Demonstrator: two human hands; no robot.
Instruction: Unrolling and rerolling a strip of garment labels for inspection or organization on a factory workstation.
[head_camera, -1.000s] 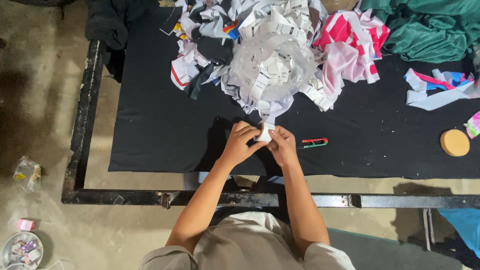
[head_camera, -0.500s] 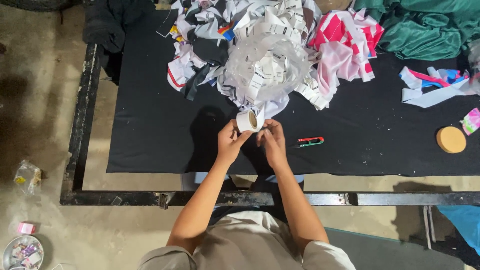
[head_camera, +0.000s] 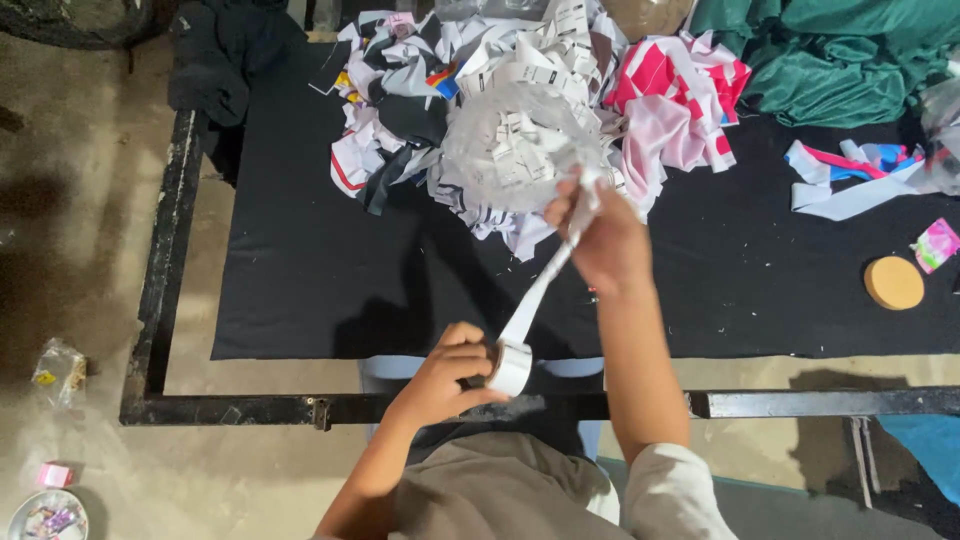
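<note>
My left hand (head_camera: 450, 365) grips a small roll of white tape (head_camera: 511, 368) near the table's front edge. A white strip (head_camera: 545, 285) runs from the roll up to my right hand (head_camera: 600, 235), which pinches its free end and is raised over the black table top (head_camera: 300, 270). Just beyond my right hand lies a heap of white cut labels and fabric scraps (head_camera: 510, 130).
Pink and white cloth (head_camera: 680, 110) and green cloth (head_camera: 830, 60) lie at the back right. A round tan disc (head_camera: 893, 283) and coloured strips (head_camera: 860, 180) sit on the right. A black metal frame (head_camera: 160, 250) borders the table. Small litter (head_camera: 58, 365) lies on the floor.
My hands were together on the roll above the table. My right hand has pulled a length of tape up and away, while my left hand drew the roll back toward the front edge.
</note>
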